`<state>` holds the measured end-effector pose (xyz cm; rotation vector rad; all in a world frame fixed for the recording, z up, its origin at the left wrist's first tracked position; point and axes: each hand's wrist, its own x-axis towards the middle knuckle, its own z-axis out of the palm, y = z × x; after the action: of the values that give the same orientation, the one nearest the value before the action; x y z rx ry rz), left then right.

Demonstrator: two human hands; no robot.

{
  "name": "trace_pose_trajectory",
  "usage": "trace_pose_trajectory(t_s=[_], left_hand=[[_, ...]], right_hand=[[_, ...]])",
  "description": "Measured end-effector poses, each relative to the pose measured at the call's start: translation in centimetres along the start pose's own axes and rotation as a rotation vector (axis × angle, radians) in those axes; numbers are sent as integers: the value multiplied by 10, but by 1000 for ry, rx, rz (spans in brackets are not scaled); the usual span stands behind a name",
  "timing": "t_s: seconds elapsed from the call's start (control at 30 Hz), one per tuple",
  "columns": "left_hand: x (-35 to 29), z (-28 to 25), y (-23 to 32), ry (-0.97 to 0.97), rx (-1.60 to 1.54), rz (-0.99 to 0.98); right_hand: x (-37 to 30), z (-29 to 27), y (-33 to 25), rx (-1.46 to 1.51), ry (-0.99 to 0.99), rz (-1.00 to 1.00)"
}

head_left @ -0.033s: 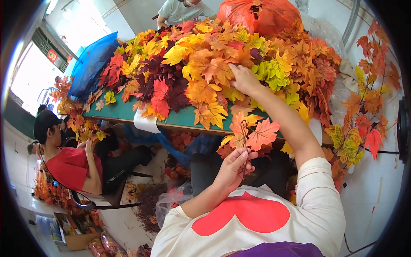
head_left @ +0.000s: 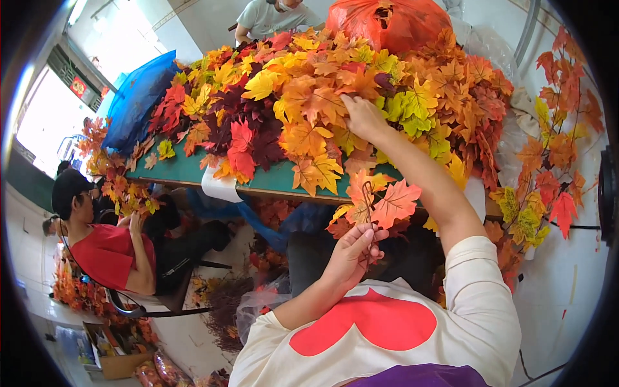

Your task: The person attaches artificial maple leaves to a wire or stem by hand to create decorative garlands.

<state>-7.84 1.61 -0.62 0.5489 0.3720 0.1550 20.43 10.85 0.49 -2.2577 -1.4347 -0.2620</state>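
My left hand (head_left: 354, 253) is closed in a pinch around the brown stem of an artificial maple leaf sprig (head_left: 396, 204), just off the table's near edge. Its leaves are coral, orange and yellow and point away from me. My right arm reaches over the table to the heap, and my right hand (head_left: 365, 119) is bent, its fingertips closed at an orange artificial maple leaf (head_left: 324, 104); some fingers are hidden. The heap of artificial leaves (head_left: 284, 68) mixes yellow, orange, red, burgundy and lime green. It covers most of the green tabletop (head_left: 187, 162).
A red plastic bag (head_left: 390, 27) sits behind the heap, a blue bag (head_left: 138, 97) at its left end. One person (head_left: 277, 19) is across the table; another in red (head_left: 106, 255) sits at left. A leafy garland (head_left: 561, 151) hangs at right. A carton (head_left: 122, 362) stands lower left.
My right hand and forearm have shifted very slightly to the left at the heap. My left hand and its sprig have stayed in place.
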Motion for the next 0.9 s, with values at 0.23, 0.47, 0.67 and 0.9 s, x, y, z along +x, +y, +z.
trace_pose_trajectory(t_s=[0.23,0.47,0.67,0.9], left_hand=[[0,0,1,20,-13,-7],[-1,-1,2,-14,-24,-12],[-2,2,0,-29,-14,-7],[-6,2,-1,-13,0,1]], right_hand=[[19,6,0,44,-79,68],[-3,-88,30,320,-221,-29],[-23,-121,73,256,-5,155],[-62,-78,44,1,-238,100]])
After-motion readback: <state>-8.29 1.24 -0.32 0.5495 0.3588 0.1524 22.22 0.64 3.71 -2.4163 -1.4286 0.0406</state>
